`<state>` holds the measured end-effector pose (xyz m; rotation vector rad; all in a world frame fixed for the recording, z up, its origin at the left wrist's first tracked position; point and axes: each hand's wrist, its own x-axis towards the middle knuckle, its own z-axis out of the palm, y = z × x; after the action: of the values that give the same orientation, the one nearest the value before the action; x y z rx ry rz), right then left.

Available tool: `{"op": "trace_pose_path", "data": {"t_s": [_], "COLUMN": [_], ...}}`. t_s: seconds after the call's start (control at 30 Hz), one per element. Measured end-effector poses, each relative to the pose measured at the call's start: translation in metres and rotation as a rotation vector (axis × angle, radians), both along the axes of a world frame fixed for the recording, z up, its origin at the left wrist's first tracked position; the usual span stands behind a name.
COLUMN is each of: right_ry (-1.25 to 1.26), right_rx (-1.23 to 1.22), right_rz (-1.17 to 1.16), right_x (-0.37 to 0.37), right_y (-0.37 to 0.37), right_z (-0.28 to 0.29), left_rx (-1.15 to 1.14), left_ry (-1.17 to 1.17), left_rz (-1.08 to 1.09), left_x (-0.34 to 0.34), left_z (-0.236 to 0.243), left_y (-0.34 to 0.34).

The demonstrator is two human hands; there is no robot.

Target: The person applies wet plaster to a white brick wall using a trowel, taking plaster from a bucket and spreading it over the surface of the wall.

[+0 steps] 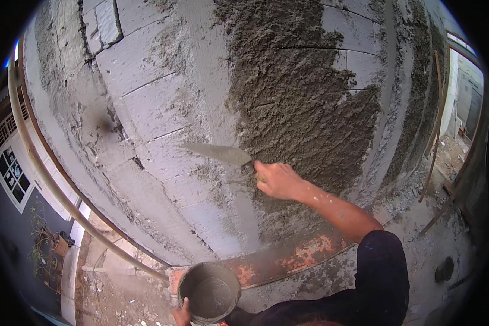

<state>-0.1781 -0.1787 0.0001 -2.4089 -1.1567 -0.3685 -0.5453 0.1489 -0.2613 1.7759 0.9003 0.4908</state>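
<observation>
My right hand (pixel 277 179) is closed around the handle of a pointed trowel (pixel 220 153). Its grey blade points left, in front of the bare light block wall (pixel 152 103), beside the edge of a patch of wet mortar (pixel 298 103). Whether the blade touches the wall I cannot tell. Low in the view, my left hand (pixel 183 315) grips the rim of a round bucket (pixel 231 280), thumb on the near left edge. Grey wet mortar (pixel 212 299) lies in the bucket; the rest of that hand's fingers are hidden below.
Smooth vertical mortar strips (pixel 212 81) run up the wall. A reddish, worn ledge (pixel 304 255) follows its foot. A long bamboo pole (pixel 65 201) leans at the left, near a potted plant (pixel 60 244). Thin sticks (pixel 435 130) and a small dark bucket (pixel 444 269) are at the right.
</observation>
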Motion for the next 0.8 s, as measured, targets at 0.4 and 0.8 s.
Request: {"op": "trace_pose_path", "data": {"t_s": [0.4, 0.8], "right_ry": [0.164, 1.481], "right_rx": [-0.754, -0.960], "right_rz": [0.558, 0.564], "right_x": [-0.110, -0.125], "right_y": [0.163, 0.128], "right_z": [-0.263, -0.266], "left_rx": [-0.033, -0.074], "left_ry": [0.204, 0.210], "left_rz": [-0.124, -0.084], "left_x": [0.026, 0.004], "left_z": [0.030, 0.006], "left_y": [-0.022, -0.010]}}
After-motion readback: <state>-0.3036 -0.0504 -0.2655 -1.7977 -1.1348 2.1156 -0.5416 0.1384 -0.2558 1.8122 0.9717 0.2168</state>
